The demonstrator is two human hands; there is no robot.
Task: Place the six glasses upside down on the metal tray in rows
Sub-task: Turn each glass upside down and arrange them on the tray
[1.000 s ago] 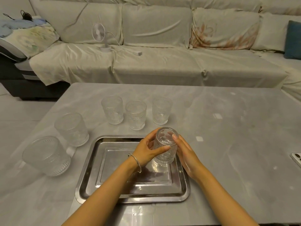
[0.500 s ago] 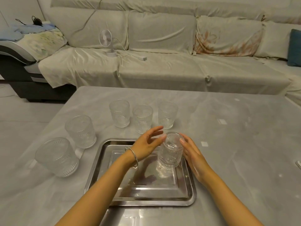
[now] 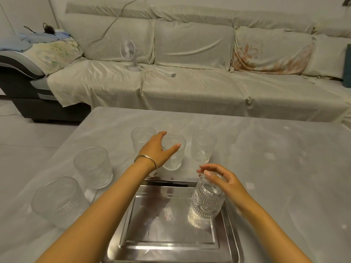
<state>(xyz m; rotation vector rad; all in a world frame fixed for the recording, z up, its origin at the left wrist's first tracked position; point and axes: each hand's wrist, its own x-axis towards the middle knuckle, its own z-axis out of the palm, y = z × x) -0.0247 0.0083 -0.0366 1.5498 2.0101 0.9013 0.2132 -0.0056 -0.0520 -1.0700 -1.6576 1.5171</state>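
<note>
A metal tray [image 3: 171, 249] lies at the near edge of the grey table. One ribbed glass [image 3: 206, 204] stands upside down in the tray's far right corner. My right hand [image 3: 226, 184] lies loosely over its upturned base, fingers apart. Behind the tray, a row of upright glasses stands on the table: left [image 3: 141, 138], middle [image 3: 173, 158] and right [image 3: 202, 147]. My left hand [image 3: 158, 149] reaches over the tray to the middle one, with fingers and thumb spread around its rim. Two wider glasses [image 3: 93, 167] [image 3: 57, 201] stand left of the tray.
The table [image 3: 275, 186] stretches to the right. A covered sofa [image 3: 190, 88] runs behind it, carrying a small white fan [image 3: 127, 49] and a power strip [image 3: 171, 74]. The table's left edge drops to the floor beside the wide glasses.
The glass now stands upside down on the tray. My left hand has left it and moved forward to the middle glass of the back row. My right hand stays at the placed glass.
</note>
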